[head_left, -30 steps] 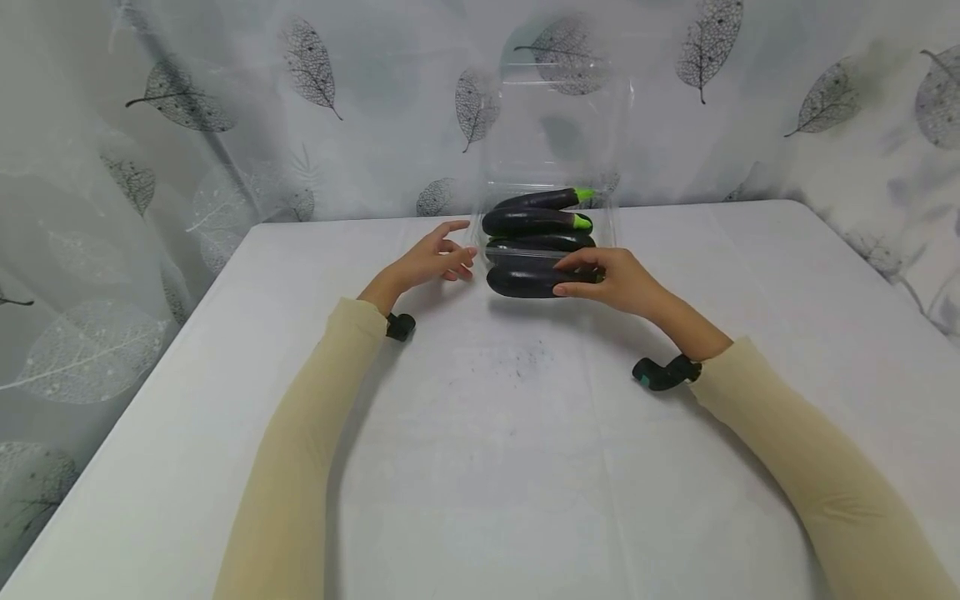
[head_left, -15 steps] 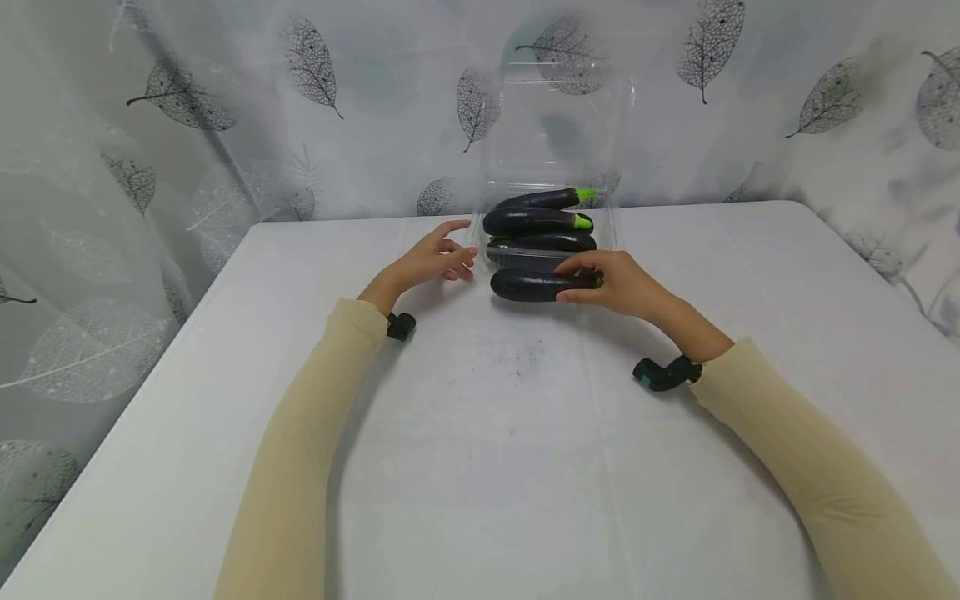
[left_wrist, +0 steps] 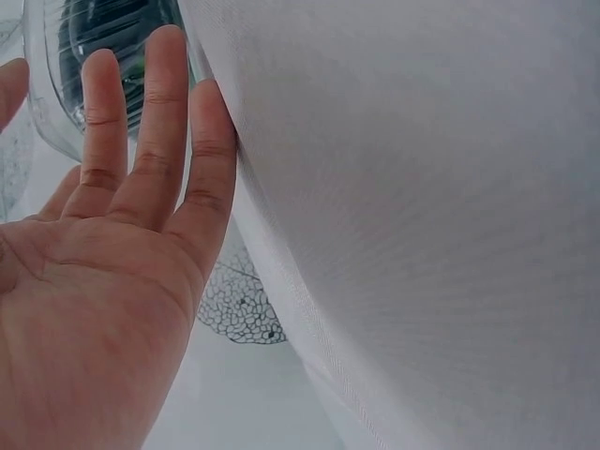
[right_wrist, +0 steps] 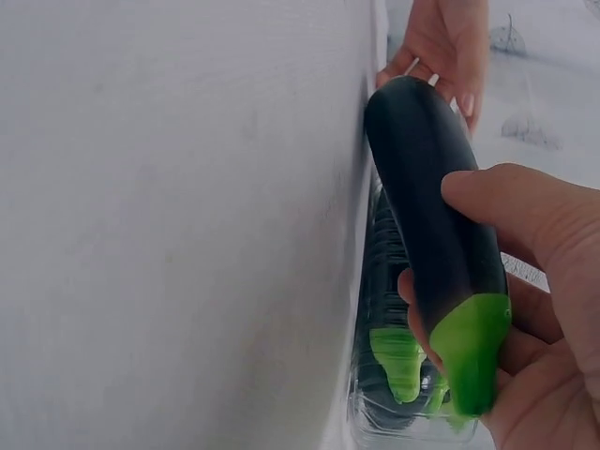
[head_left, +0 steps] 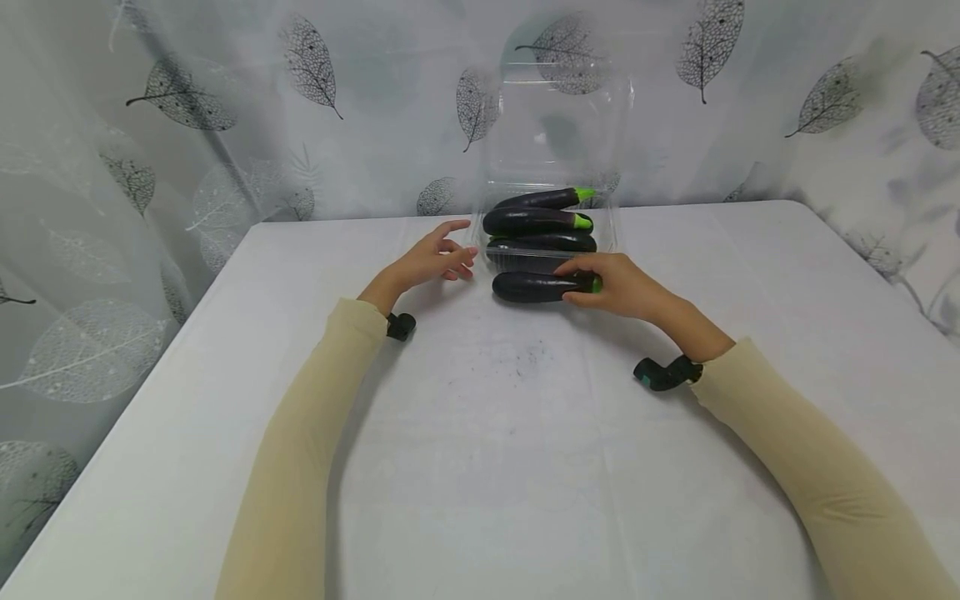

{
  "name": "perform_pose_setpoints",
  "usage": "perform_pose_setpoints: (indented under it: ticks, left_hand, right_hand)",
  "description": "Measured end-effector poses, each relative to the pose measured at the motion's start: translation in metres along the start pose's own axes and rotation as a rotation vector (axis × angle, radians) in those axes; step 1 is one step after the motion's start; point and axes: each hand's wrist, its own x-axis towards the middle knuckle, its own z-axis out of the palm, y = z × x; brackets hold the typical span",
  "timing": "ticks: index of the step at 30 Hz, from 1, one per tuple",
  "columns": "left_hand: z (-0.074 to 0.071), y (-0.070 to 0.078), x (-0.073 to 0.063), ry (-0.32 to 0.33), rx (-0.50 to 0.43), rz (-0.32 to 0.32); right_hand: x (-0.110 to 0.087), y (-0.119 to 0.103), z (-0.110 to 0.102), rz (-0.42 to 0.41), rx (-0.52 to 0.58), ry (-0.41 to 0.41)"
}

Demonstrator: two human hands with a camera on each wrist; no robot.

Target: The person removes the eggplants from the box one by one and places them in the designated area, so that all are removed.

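Eggplants (head_left: 528, 287): at least four. One in the right hand (head_left: 618, 285), three or more in the clear box (head_left: 517, 252); full number there hidden by overlap. Box: one. Lid (head_left: 558, 125): one. Hands: two, counting the left hand (head_left: 431, 259). Sleeves (head_left: 300, 433): two. Wrist cameras (head_left: 662, 375): two. Table (head_left: 487, 483): one. Leaf prints (head_left: 310, 62) on the curtain (head_left: 397, 142) behind: over ten, exact tally unclear, some being faint.

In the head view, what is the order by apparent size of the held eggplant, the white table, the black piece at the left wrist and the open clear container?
White table
Open clear container, lid included
Held eggplant, partly hidden by the right hand
Black piece at the left wrist
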Motion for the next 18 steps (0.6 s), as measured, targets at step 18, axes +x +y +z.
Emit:
perform_pose_setpoints:
  ticks: [18]
  left_hand:
    - [-0.002, -0.002, 0.001, -0.009, 0.006, 0.008]
  right_hand:
    - [-0.001, 0.011, 0.000, 0.018, -0.047, -0.036]
